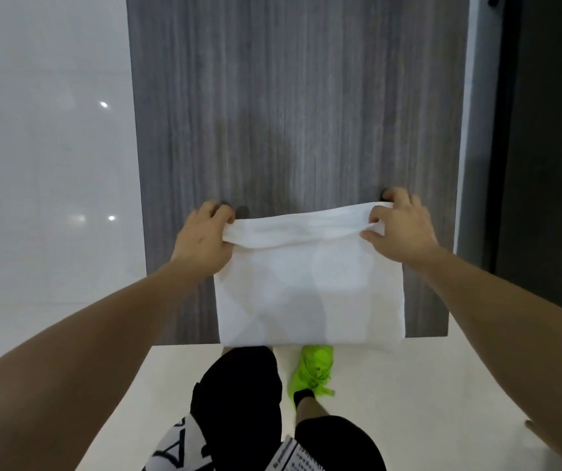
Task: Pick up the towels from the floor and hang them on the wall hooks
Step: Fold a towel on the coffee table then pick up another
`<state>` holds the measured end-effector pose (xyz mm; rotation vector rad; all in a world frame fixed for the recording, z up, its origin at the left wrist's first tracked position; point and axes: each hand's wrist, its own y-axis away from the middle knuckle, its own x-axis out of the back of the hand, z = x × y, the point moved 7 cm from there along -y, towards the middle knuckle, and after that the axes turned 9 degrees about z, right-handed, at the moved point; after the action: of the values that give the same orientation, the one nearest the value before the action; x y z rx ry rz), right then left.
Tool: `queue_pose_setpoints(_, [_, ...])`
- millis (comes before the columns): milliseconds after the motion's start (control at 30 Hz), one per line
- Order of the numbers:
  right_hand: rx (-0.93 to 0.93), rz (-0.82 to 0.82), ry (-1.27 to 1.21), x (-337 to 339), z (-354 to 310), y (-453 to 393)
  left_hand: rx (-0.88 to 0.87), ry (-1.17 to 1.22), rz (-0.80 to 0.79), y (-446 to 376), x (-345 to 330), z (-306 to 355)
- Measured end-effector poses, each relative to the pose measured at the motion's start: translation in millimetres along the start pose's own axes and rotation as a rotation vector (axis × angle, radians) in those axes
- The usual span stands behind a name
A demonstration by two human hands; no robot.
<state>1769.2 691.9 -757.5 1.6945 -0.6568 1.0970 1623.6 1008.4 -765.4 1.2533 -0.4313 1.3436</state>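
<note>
Folded white towel point(310, 294) stretched flat against the grey wood-grain wall panel point(293, 96), centre of the frame, lower edge hanging just above the pale floor point(408, 385). Left hand point(204, 239) clamped on the upper left corner, fingers curled over the rolled top hem; right hand point(400, 226) clamped on the upper right corner in the same way, thumb under the fold. Held wide apart, probably to keep the top edge taut and level while lining it up with the fixings behind.

Dark wall hook point(242, 211) peeping out just right of the left fingers, touching or very near the towel's top edge. Second dark hook point(384, 193) showing just beside the right fingertips, mostly hidden by them. Not clear whether the hem has caught on either one yet; judged as the hanging step, nearly done for this towel but not released.

Glossy white tiled wall point(45, 147) filling the left of the frame, dark doorway point(544, 164) at the right edge. Bright green shoe point(313, 372) and black shorts point(238, 396) at lower centre, close to the panel, suiting a reach straight ahead.

No basket, bin or other container in view, and no other towels visible on the floor.
</note>
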Motion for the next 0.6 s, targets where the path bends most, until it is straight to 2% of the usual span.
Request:
queue_pose_setpoints(67, [0.016, -0.001, 0.065, 0.9, 1.0, -0.2, -0.038, 0.009, -0.049, -0.9, -4.8, 1.5])
queue_pose_setpoints(167, [0.036, -0.008, 0.135, 4.4, -3.7, -0.2, 0.024, 0.049, -0.107, -2.7, -8.4, 1.1])
queue_pose_setpoints(367, [-0.014, 0.036, -0.031, 21.9, -6.0, -0.3, 0.255, 0.178, -0.239, -5.4, -6.8, 2.2])
queue_pose_setpoints(600, [-0.098, 0.078, -0.106, 31.2, -0.2, 4.6, 0.429, 0.422, -0.267, 3.3, -7.8, 4.5])
